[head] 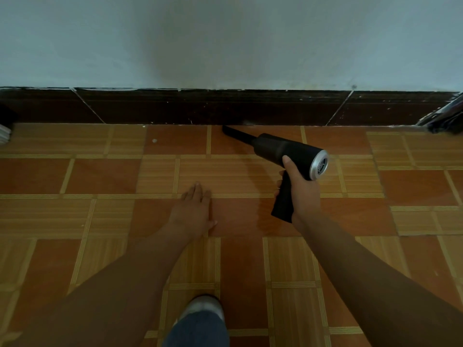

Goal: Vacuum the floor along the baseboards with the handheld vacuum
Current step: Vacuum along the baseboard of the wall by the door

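1. Fingers [198, 194] of the left hand [193, 214] lay straight and relaxed, palm down on the tiled floor [100, 176], gripping nothing; a small white speck [154, 140] sat on the tiles farther left, near the baseboard [150, 107].
2. Below that hand, at the bottom edge of the view, a knee in blue jeans [198, 329] showed between the two forearms.
3. To the right of the left hand, the black handheld vacuum [283, 147] was tilted toward the wall [225, 41], its narrow nozzle [236, 134] pointing left and its tip resting where the floor met the dark baseboard.
4. The right hand [300, 194] gripped the vacuum's handle, fingers curled around it and the thumb reaching up against the body, just beside the silver end cap [319, 165].
5. At the far right edge, a dark object [446, 118] leaned against the baseboard; what it was could not be told.
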Action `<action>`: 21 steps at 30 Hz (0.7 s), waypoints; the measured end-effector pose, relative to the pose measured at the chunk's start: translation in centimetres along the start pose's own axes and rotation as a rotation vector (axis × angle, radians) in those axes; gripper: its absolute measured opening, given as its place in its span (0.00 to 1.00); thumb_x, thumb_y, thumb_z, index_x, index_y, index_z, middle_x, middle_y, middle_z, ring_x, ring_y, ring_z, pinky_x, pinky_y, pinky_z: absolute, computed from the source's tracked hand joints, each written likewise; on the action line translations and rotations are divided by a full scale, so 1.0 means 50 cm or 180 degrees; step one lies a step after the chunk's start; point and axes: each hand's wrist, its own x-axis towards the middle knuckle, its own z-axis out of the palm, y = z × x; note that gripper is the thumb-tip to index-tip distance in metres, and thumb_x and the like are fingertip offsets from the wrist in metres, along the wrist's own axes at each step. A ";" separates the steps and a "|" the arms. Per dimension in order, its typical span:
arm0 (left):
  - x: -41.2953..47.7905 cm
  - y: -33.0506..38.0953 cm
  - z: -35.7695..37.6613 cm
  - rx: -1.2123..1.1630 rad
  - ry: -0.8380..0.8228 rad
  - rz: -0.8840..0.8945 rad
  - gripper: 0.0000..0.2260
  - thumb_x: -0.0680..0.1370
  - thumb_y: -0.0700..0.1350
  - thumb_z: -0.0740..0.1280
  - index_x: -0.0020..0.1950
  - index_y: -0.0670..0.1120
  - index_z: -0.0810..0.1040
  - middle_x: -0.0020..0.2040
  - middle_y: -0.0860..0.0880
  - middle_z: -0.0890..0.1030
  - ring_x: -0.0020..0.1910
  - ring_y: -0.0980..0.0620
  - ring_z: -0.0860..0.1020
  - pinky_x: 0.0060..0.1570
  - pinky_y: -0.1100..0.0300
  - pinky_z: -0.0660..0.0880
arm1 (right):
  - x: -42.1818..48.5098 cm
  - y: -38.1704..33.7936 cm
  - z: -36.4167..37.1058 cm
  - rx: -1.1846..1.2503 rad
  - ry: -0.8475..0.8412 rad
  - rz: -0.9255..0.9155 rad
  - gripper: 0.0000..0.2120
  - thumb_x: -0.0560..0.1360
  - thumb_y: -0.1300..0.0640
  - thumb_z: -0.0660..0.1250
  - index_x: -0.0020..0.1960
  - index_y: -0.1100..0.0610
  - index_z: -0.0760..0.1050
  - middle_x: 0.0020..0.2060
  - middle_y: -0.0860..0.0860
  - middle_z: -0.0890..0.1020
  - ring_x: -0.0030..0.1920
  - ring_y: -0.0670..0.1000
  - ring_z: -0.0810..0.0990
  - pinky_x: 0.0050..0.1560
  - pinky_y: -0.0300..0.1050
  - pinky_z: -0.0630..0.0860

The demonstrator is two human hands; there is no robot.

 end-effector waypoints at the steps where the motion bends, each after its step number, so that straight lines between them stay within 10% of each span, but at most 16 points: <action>1: -0.001 -0.001 -0.001 0.0029 0.0015 0.0015 0.36 0.80 0.58 0.57 0.79 0.44 0.42 0.77 0.38 0.41 0.78 0.44 0.43 0.75 0.54 0.45 | 0.001 0.002 0.005 -0.0005 -0.0016 0.0000 0.17 0.71 0.51 0.72 0.53 0.61 0.76 0.33 0.53 0.77 0.28 0.48 0.76 0.28 0.41 0.75; 21: -0.021 -0.058 0.020 -0.0283 0.0077 -0.0421 0.38 0.79 0.61 0.56 0.78 0.45 0.40 0.77 0.36 0.40 0.77 0.41 0.41 0.75 0.51 0.44 | 0.001 0.026 0.083 0.0049 -0.0160 0.0137 0.17 0.71 0.52 0.72 0.55 0.60 0.75 0.32 0.52 0.78 0.27 0.48 0.75 0.29 0.41 0.75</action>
